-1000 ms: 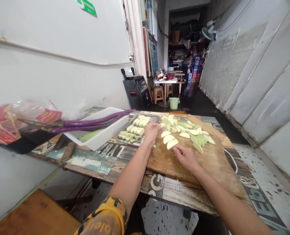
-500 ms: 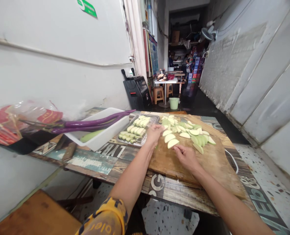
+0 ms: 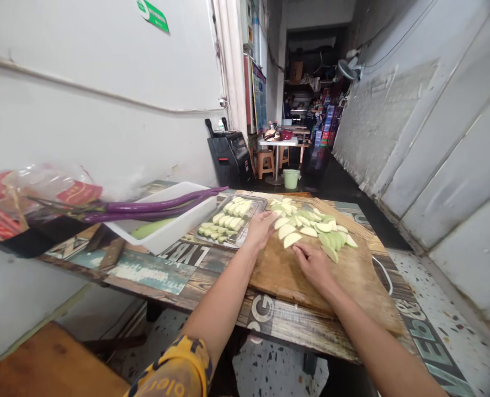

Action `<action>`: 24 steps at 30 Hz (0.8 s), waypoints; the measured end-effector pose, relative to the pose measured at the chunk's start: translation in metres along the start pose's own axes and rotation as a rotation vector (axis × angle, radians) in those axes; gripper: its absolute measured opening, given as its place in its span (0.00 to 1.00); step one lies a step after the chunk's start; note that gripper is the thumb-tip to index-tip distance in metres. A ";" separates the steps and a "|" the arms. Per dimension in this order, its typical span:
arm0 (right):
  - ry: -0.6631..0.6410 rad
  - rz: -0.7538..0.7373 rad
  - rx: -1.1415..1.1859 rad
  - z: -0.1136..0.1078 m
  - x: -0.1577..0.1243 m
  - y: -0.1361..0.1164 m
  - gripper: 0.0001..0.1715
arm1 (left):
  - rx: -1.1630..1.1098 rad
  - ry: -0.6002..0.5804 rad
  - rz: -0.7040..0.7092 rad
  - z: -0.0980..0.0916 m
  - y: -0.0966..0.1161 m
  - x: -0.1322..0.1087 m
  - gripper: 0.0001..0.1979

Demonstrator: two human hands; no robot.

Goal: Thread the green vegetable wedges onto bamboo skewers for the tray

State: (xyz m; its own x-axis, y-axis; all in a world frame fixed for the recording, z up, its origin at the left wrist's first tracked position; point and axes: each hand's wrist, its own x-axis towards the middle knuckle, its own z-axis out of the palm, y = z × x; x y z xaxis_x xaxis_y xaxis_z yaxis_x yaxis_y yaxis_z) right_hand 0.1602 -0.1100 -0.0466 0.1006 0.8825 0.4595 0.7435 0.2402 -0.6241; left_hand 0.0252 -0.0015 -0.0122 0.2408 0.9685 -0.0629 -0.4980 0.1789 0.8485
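Half-moon vegetable slices (image 3: 292,240), white-fleshed with thin green skin, lie on a wooden cutting board (image 3: 278,275). My left hand (image 3: 261,229) is at the board's left edge, its fingertips closed against a slice (image 3: 281,223). A few slices run in a short row between my hands. At the near end of that row, my right hand (image 3: 311,262) is in a closed pinch; what it grips is hidden. Left of the board, a clear tray (image 3: 249,234) holds rows of similar slices. More slices (image 3: 331,238) are heaped on the board's far side.
On the left, long purple eggplants (image 3: 158,207) lie across a white bin (image 3: 166,240) with a green vegetable (image 3: 149,228) inside. Beside it are a black box (image 3: 33,237) of red-and-white sticks and plastic bags (image 3: 58,187). A white cable (image 3: 388,275) loops at the board's right.
My view has shifted slightly. My left fingers have opened a little and drawn back along the row of slices. My right hand stays pinched at the row's near end.
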 end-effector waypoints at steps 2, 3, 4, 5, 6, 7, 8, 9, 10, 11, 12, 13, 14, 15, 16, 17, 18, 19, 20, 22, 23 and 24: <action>0.026 -0.020 -0.016 -0.001 0.000 -0.001 0.17 | -0.036 -0.056 -0.089 0.001 -0.003 -0.001 0.09; 0.032 -0.025 -0.018 -0.001 0.000 -0.002 0.17 | -0.046 -0.073 -0.125 0.001 -0.004 -0.001 0.09; 0.036 -0.027 -0.020 -0.002 0.000 -0.003 0.17 | -0.055 -0.078 -0.141 0.002 -0.006 -0.001 0.10; 0.038 -0.027 -0.022 -0.002 0.000 -0.004 0.17 | -0.067 -0.067 -0.134 0.003 -0.007 -0.001 0.11; 0.038 -0.026 -0.025 -0.003 0.000 -0.004 0.17 | -0.081 -0.046 -0.108 0.003 -0.008 -0.001 0.12; 0.036 -0.027 -0.028 -0.003 -0.001 -0.004 0.17 | -0.092 -0.023 -0.075 0.004 -0.009 -0.001 0.12; 0.031 -0.030 -0.031 -0.003 -0.001 -0.003 0.17 | -0.099 0.000 -0.046 0.004 -0.009 -0.001 0.12; 0.023 -0.036 -0.037 -0.003 -0.001 -0.003 0.17 | -0.103 0.022 -0.029 0.004 -0.009 -0.001 0.11; 0.012 -0.043 -0.043 -0.002 -0.001 -0.002 0.17 | -0.106 0.037 -0.022 0.004 -0.009 0.000 0.11; 0.001 -0.048 -0.049 -0.002 -0.001 -0.002 0.17 | -0.109 0.046 -0.020 0.004 -0.009 0.000 0.10; -0.010 -0.050 -0.054 -0.002 -0.002 -0.001 0.17 | -0.113 0.054 -0.020 0.004 -0.009 0.000 0.10; -0.016 -0.051 -0.059 -0.002 -0.002 -0.001 0.17 | -0.116 0.060 -0.017 0.004 -0.009 0.000 0.09; -0.019 -0.049 -0.064 -0.002 -0.002 -0.001 0.17 | -0.118 0.065 -0.016 0.004 -0.009 0.000 0.09; -0.020 -0.046 -0.072 -0.003 -0.002 -0.002 0.17 | -0.116 0.069 -0.015 0.004 -0.009 0.000 0.08; -0.021 -0.045 -0.082 -0.003 -0.002 -0.003 0.17 | -0.111 0.074 -0.016 0.005 -0.008 0.000 0.08; -0.023 -0.045 -0.091 -0.004 -0.002 -0.003 0.17 | -0.104 0.083 -0.018 0.005 -0.008 0.000 0.08; -0.025 -0.045 -0.098 -0.004 -0.002 -0.004 0.17 | -0.096 0.092 -0.018 0.005 -0.008 0.000 0.09; -0.027 -0.044 -0.103 -0.005 -0.002 -0.005 0.18 | -0.087 0.101 -0.018 0.005 -0.008 0.000 0.09; -0.030 -0.041 -0.107 -0.005 -0.002 -0.006 0.18 | -0.077 0.106 -0.018 0.005 -0.007 0.000 0.09; -0.031 -0.037 -0.105 -0.005 -0.003 -0.006 0.18 | -0.058 0.105 -0.017 0.004 -0.007 0.000 0.09; -0.033 -0.036 -0.101 -0.005 -0.003 -0.006 0.18 | -0.050 0.100 -0.015 0.004 -0.007 0.000 0.09; -0.034 -0.037 -0.095 -0.005 -0.003 -0.006 0.18 | -0.045 0.093 -0.014 0.003 -0.007 0.001 0.08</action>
State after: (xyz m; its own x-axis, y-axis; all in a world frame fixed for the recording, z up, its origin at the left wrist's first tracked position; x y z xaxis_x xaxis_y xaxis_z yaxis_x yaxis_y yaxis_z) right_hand 0.1586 -0.1159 -0.0415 0.0501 0.8874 0.4583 0.8058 0.2352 -0.5435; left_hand 0.0316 -0.0025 -0.0168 0.1703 0.9775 -0.1247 -0.5324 0.1978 0.8231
